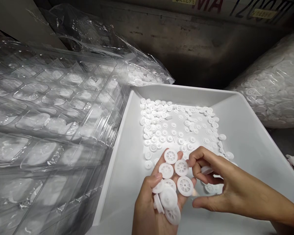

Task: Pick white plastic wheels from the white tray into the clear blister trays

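Note:
My left hand [149, 209] is palm up over the near part of a white tray [247, 130] and holds several white plastic wheels [175, 182] fanned across its fingers. My right hand [222, 186] hovers just right of them, its fingertips pinched on one more white wheel [207, 169]. Many loose small white wheels [176, 127] lie scattered on the tray floor beyond both hands.
A stack of clear blister trays [44, 130] with rows of pockets fills the left side, touching the tray's left wall. A clear bag of white wheels [276, 85] sits at the right; another crumpled bag [137, 70] lies behind the tray. A dark metal wall stands at the back.

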Demonstrator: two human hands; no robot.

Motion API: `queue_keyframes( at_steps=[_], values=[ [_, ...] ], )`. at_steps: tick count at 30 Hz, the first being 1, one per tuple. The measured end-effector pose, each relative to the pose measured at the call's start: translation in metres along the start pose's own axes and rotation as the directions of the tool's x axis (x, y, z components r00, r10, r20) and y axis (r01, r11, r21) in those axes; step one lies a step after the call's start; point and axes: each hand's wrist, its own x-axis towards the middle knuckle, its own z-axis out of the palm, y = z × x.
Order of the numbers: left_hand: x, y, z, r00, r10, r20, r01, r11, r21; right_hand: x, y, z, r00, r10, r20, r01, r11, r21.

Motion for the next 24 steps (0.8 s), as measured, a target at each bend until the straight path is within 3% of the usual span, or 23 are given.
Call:
queue_keyframes(
  at_steps=[11, 18, 21, 24],
  values=[
    [-0.002, 0.001, 0.007, 1.0, 0.005, -0.011, -0.005, 1.0, 0.0, 0.003, -0.007, 0.0, 1.0, 0.0, 0.004, 0.0, 0.999, -0.038],
    [-0.001, 0.0, 0.002, 1.0, 0.014, -0.01, -0.013, 1.0, 0.012, 0.004, -0.006, 0.005, 0.988, -0.136, -0.078, 0.12, 0.976, -0.184],
    [0.0, -0.001, 0.0, 0.999, 0.033, 0.011, -0.034, 0.999, 0.031, 0.007, -0.007, 0.011, 0.953, -0.273, -0.131, 0.224, 0.926, -0.303],
    [0.002, -0.001, -0.003, 0.999, 0.038, 0.018, -0.037, 0.999, -0.031, 0.007, -0.003, 0.02, 0.847, -0.508, -0.155, 0.385, 0.788, -0.481]
  ],
)
